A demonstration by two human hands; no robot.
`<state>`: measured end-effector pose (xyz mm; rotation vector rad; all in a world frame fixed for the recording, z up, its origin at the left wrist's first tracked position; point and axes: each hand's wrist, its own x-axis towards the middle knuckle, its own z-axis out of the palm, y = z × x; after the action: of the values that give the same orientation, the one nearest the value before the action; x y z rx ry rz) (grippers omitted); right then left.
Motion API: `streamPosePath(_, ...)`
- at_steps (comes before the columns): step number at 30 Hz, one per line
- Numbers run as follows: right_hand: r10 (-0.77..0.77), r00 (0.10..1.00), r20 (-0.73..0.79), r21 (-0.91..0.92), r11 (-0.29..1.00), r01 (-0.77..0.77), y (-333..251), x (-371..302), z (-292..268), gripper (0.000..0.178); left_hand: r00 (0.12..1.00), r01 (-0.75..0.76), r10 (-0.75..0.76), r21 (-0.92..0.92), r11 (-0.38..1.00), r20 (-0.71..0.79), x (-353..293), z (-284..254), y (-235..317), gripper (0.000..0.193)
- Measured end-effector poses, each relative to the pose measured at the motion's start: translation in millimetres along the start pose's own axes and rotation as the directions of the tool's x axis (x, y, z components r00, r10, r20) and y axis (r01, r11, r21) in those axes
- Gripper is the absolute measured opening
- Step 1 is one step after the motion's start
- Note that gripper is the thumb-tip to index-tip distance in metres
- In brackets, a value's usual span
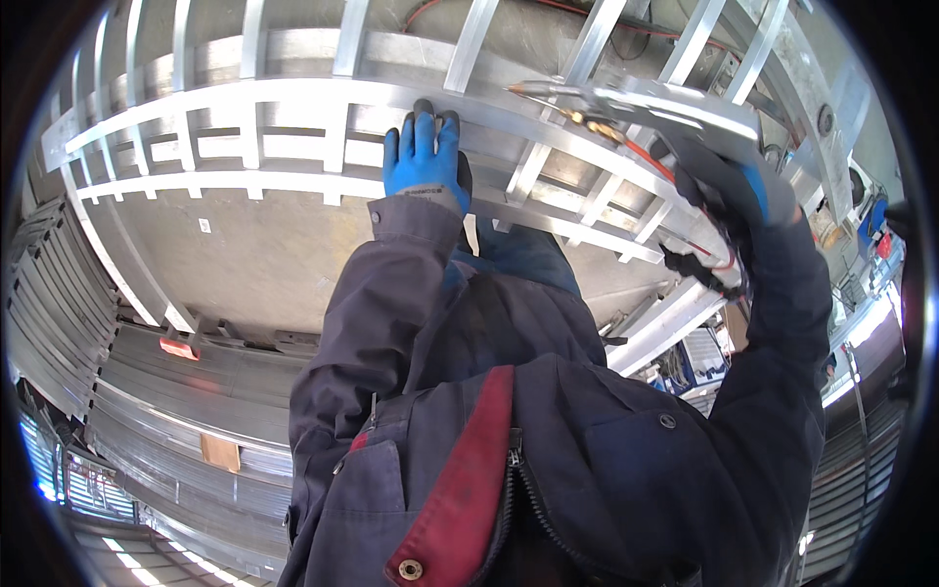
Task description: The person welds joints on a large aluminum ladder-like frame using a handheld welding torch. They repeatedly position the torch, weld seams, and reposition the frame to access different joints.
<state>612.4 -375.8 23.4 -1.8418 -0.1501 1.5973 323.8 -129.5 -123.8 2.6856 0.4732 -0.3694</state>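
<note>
My left hand (423,161), in a blue and black work glove, lies flat on the long metal rail (293,93) of a ladder-like frame. Its fingers are spread, their tips reaching the rail's upper face. On the right, my gloved right hand (753,191) is closed round a silver hand-held tool (675,108). That tool points left, its narrow brownish tip above the frame; motion blurs its body, so I cannot tell its exact kind. A red hose (650,161) with a brass fitting (592,125) runs below it. Part of my right hand's grip is hidden.
Several crossbars (337,137) join the rails and stick out beyond them. Further metal beams (797,88) stand at the far right. Stacked long metal profiles (186,382) lie at the left, near a red-ended piece (179,348). A cable (675,31) crosses the floor behind the frame.
</note>
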Motion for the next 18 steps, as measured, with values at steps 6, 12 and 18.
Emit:
streamPosePath(6,0.003,0.987,-0.162,0.128,0.992,0.018,13,-113,19,0.035,0.997,0.026,-0.029,0.04,0.999,0.073,1,-6,3,0.059)
streamPosePath(12,-0.014,0.978,-0.207,0.199,0.978,0.056,49,-196,69,0.036,0.992,-0.028,0.019,0.07,0.997,0.126,4,-16,-3,0.062)
streamPosePath(18,-0.107,0.961,-0.256,0.409,0.889,0.207,60,-244,147,0.046,0.984,-0.081,0.084,-0.027,0.996,0.156,1,-35,-36,0.059)
